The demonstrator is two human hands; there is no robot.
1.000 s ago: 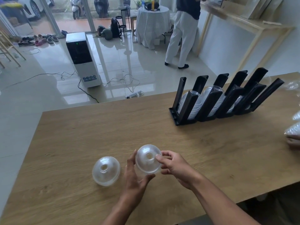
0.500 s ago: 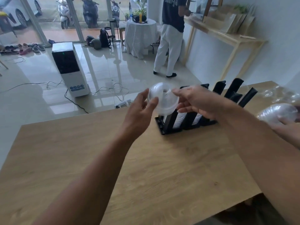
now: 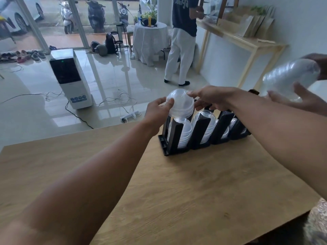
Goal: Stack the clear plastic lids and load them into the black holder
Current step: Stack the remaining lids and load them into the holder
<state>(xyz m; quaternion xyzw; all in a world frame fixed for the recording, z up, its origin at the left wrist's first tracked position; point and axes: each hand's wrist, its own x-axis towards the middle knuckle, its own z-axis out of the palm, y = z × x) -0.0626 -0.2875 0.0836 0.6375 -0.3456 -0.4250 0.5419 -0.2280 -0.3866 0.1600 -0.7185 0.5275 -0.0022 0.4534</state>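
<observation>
Both hands, left hand [image 3: 159, 110] and right hand [image 3: 210, 99], pinch the lid stack [image 3: 180, 104] by its rim, fingers curled around it. Held centre-frame above the black holder [image 3: 200, 135], leftmost slot, probably to drop straight in.

Wooden table [image 3: 203, 188], light oak grain, edge running across the near floor line. One thing stands directly on it: a black holder [image 3: 192, 137] of slanted upright dividers, set toward the far side, right of centre. Stacks of clear lids [image 3: 185, 131] sit in its slots, resting against the dividers. Right end of the holder is hidden behind a forearm. Far right table corner out of view.
</observation>
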